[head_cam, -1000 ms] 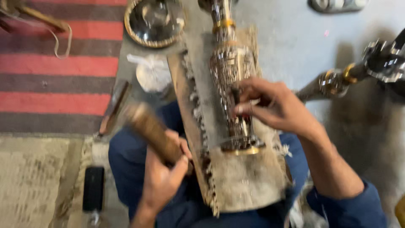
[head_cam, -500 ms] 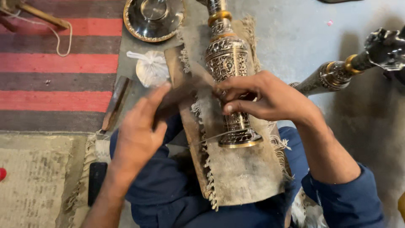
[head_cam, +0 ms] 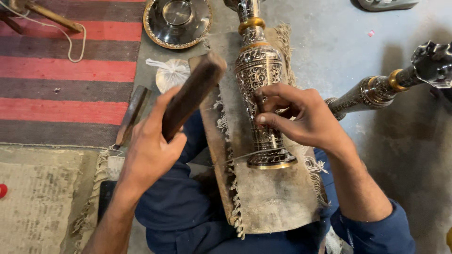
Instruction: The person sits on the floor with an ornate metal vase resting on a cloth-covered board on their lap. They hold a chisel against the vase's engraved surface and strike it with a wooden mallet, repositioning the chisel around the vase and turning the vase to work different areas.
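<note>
My left hand [head_cam: 150, 150] grips a wooden mallet [head_cam: 190, 94]; my right hand [head_cam: 301, 117] pinches a thin chisel [head_cam: 260, 101] against the engraved metal vase [head_cam: 261, 94] at centre frame. It looks heavy, rigid and slippery, best steadied around its body.

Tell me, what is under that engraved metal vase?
The engraved vase lies on a worn fringed cloth spread over a wooden board. What supports the board is hidden, apart from blue-clad legs below.

vase [head_cam: 260, 89]: glossy engraved metal | mallet [head_cam: 190, 94]: matt dark wood | pad [head_cam: 273, 197]: rough frayed cloth
</note>
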